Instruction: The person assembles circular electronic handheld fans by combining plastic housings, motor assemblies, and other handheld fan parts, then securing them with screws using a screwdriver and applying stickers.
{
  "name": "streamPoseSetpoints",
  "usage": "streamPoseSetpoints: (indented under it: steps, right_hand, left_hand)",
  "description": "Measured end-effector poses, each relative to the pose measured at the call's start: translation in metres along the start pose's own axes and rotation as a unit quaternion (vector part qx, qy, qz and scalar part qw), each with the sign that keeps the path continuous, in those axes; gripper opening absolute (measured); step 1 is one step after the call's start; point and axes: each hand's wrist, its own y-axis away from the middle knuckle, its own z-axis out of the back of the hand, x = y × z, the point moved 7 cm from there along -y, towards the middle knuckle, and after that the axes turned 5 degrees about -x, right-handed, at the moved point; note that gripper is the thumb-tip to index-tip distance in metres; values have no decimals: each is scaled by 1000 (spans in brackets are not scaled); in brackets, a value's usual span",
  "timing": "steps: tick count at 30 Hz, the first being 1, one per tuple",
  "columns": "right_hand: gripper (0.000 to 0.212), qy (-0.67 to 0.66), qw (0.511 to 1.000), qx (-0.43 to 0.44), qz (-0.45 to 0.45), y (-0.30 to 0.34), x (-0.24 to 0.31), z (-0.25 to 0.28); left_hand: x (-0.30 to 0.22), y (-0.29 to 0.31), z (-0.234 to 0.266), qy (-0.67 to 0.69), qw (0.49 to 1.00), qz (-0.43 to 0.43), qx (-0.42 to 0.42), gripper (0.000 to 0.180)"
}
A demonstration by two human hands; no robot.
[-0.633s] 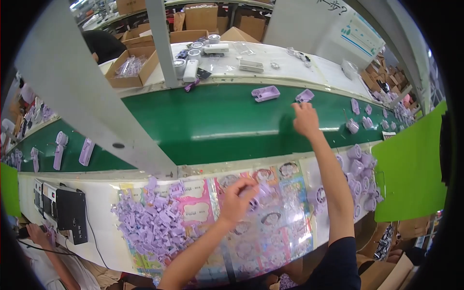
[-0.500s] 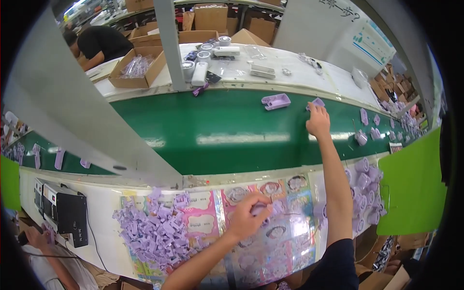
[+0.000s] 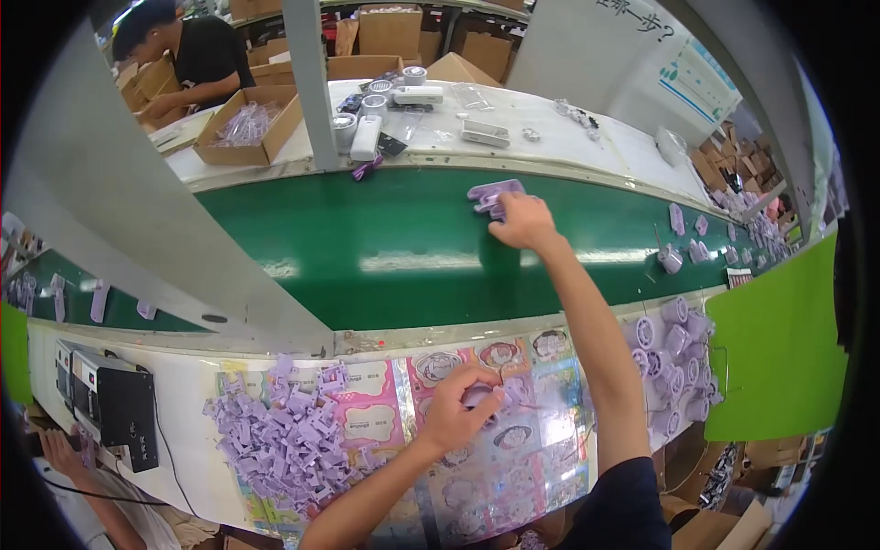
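Note:
My left hand (image 3: pixel 451 412) is closed around a round lilac plastic housing (image 3: pixel 477 396), just above the printed sheets on the near table. Thin wires stick up beside that housing. Over the green conveyor belt (image 3: pixel 394 293), my right hand (image 3: pixel 524 223) grips a lilac plastic piece (image 3: pixel 492 207), partly covered by the fingers. This piece is right against a lilac tray-shaped shell (image 3: pixel 502 186) on the belt; whether they touch I cannot tell. Left of my left arm lies a heap of small lilac plastic parts (image 3: pixel 289 435).
Several round lilac housings (image 3: pixel 674 367) are piled at the right beside a green panel (image 3: pixel 779 344). A grey post (image 3: pixel 183 211) slants across the left, near a black box-shaped device (image 3: pixel 115 403). More lilac parts ride the belt's right end. Across it, a person (image 3: pixel 206 64) handles cardboard.
My right hand has moved left along the belt with the lilac piece, up to the shell. My left hand keeps its hold. The person across has raised their head.

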Motion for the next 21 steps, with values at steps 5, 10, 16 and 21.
streamPoseSetpoints:
  steps: [5,10,16,21]
  right_hand:
    - [33,-21,981,-31,191,71,60,26]
    - [39,-76,959,-23,272,179,83,70]
    - [35,-70,964,-4,256,289,92,89]
    - [46,-90,976,-103,171,346,103,109]
  left_hand:
    - [8,2,7,81,995,59,-14,15]
    - [7,-2,9,171,982,72,29,12]
    - [-4,8,7,332,935,94,82,19]
    - [-28,18,9,292,949,40,109,22]
